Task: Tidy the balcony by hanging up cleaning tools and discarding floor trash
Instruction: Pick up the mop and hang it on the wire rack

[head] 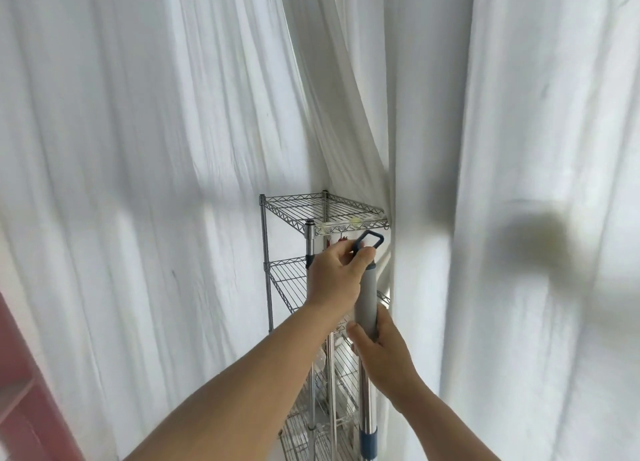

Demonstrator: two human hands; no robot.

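Hanging-up step, mid-way. Mop/broom handle [366,297] held upright just in front of the wire shelf rack [294,214], close against the white curtain [433,148]. Right hand [384,349] wrapped round the grey grip, lower down, carrying the weight. Left hand [334,275] up at the handle's top end, fingertips pinching near the base of the blue hanging loop [370,240]. Loop sits just below the top shelf's front edge, not yet on anything. Small red thing behind the loop, possibly a hook; too small to tell. Tool head out of view below. Next, by judgement: steady and turn the loop open-side to the hook, lift slightly with the right, thread on, then let go. Floor trash not in view, presumably still to do.
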